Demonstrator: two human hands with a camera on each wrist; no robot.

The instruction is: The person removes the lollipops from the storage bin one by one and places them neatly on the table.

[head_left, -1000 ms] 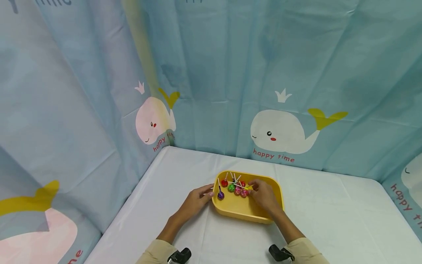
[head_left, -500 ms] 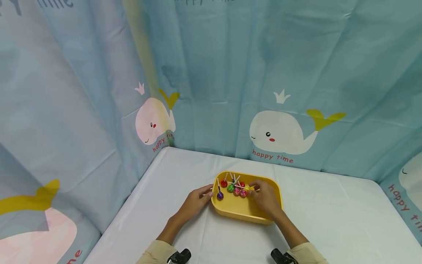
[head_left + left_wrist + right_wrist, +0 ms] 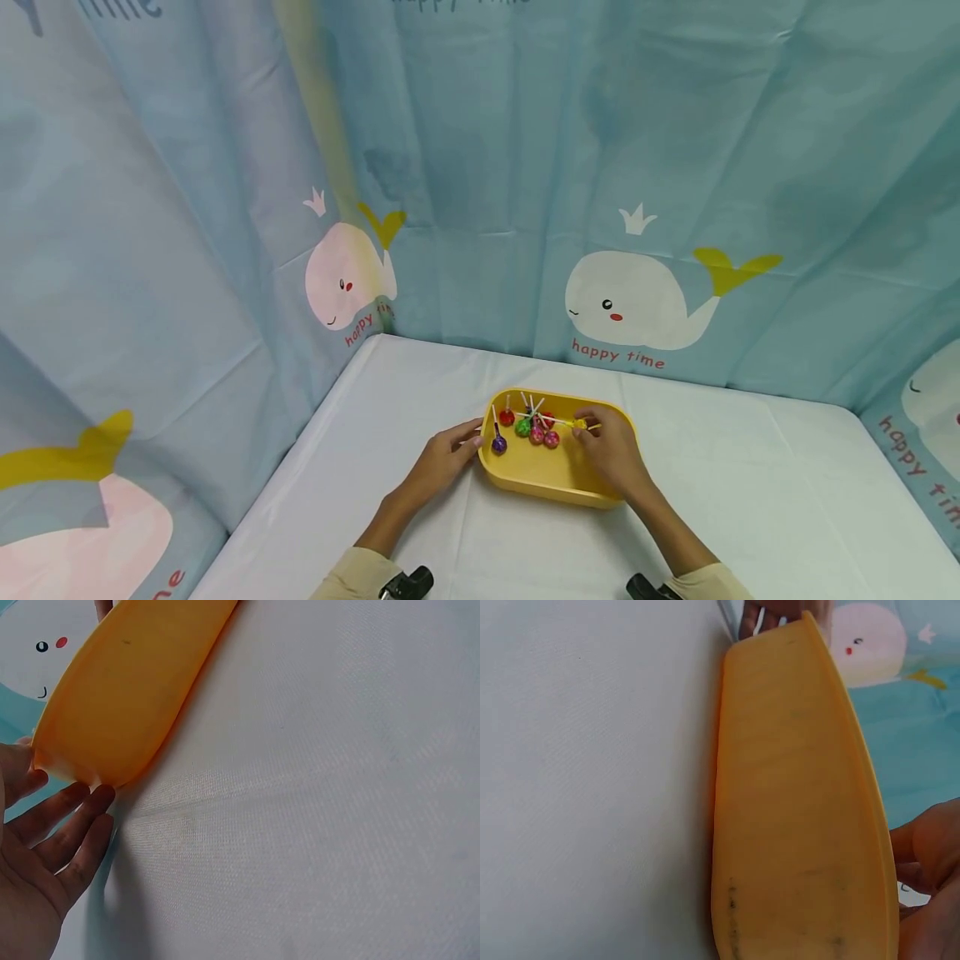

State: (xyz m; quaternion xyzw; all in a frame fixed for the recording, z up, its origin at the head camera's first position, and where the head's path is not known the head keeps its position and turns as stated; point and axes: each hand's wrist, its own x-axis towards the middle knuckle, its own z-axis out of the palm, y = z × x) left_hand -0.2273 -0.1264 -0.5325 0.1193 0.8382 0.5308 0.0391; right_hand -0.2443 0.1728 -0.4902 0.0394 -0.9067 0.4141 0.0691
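Note:
A yellow tray (image 3: pixel 558 493) holds several lollipops with white sticks. My left hand (image 3: pixel 447 454) grips the tray's left end; in the left wrist view the fingertips (image 3: pixel 97 796) touch its outer wall, with the thumb by the rim. Over the tray's right part, my right hand (image 3: pixel 609 446) pinches a yellow lollipop (image 3: pixel 580 424), its stick pointing left over the others. A purple lollipop (image 3: pixel 498 445) lies apart at the left. Red (image 3: pixel 507 417), green (image 3: pixel 522 427) and pink lollipops (image 3: pixel 551 439) cluster near the middle. In the right wrist view the tray wall hides what my right hand holds.
The tray stands on a white-covered table (image 3: pixel 750 483). Blue curtains (image 3: pixel 480 250) printed with whales rise behind and to the left of it. Black wrist-camera mounts (image 3: pixel 407 583) sit at the sleeves.
My right hand has moved slightly right with the yellow lollipop, drawing it away from the cluster, so its stick shows more. The left hand stays at the tray's end.

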